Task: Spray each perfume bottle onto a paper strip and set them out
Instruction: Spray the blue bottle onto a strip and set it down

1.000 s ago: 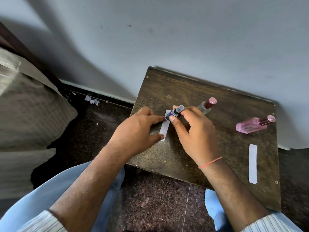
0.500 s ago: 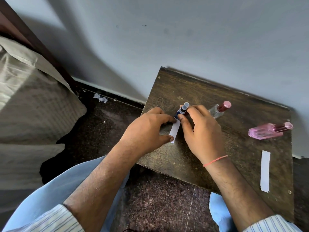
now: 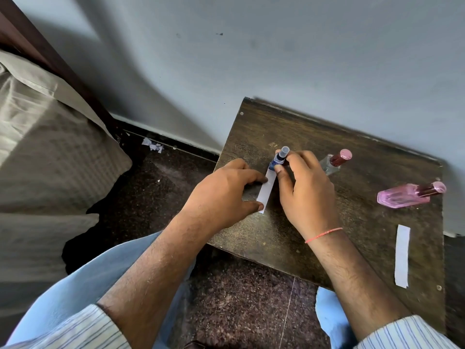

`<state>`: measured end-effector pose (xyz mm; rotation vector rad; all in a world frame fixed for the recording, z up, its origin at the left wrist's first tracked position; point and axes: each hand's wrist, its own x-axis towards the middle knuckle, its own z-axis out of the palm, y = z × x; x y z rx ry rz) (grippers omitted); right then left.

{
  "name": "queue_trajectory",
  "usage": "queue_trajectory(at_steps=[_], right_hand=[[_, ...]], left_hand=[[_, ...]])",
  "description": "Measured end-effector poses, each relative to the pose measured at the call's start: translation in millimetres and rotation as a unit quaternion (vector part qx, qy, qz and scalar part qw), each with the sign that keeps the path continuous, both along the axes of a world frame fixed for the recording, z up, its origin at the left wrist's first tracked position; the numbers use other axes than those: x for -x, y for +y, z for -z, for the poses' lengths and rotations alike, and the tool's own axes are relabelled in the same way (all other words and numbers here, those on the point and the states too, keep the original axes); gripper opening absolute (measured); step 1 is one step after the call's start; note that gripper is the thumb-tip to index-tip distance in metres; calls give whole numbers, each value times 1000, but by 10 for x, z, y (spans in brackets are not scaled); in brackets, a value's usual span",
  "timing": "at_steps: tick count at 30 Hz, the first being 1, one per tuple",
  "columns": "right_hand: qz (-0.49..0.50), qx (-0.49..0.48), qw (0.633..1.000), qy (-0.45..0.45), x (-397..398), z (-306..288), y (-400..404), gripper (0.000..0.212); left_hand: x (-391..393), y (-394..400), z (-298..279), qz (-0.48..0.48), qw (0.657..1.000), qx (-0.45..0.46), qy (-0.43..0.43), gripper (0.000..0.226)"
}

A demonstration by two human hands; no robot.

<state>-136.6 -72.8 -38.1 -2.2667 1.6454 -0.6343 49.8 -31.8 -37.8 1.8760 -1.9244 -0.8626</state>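
right hand [image 3: 305, 192] grips blue bottle [image 3: 278, 161]; left hand [image 3: 224, 195] pinches paper strip [image 3: 266, 191] flat on desk [image 3: 352, 222].

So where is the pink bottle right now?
The pink bottle lies on its side at the right of the table, near the wall, beyond the spare strip and right of the clear bottle.

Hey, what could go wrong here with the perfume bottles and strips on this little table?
The blue bottle, gripped by the right hand, stands at the strip end pinned by the left hand; spray may hit fingers. The clear bottle just behind that hand could be knocked over. The spare strip lies near the table edge and might slip off.
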Motion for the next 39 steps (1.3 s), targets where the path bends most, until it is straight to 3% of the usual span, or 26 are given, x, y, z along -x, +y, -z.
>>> queue_trajectory(at_steps=[6, 12, 15, 24, 32, 39], right_hand=[[-1, -9, 1000, -8, 15, 8, 2, 19], [-11, -22, 1000, -8, 73, 1, 9, 49], [-18, -8, 1000, -8, 122, -20, 60, 54], [-76, 42, 996, -18, 458, -74, 296, 28], [-73, 44, 996, 3, 1021, -119, 344, 19], [-75, -51, 996, 24, 1620, -274, 321, 15]], left_hand=[[0, -6, -27, 0, 1000, -3, 5, 61], [-32, -43, -49, 5, 1000, -6, 23, 54], [-28, -60, -61, -4, 1000, 10, 28, 42], [270, -100, -133, -25, 992, 94, 84, 7], [886, -69, -143, 19, 993, 87, 76, 11], [1307, -30, -168, 92, 985, 98, 112, 10]])
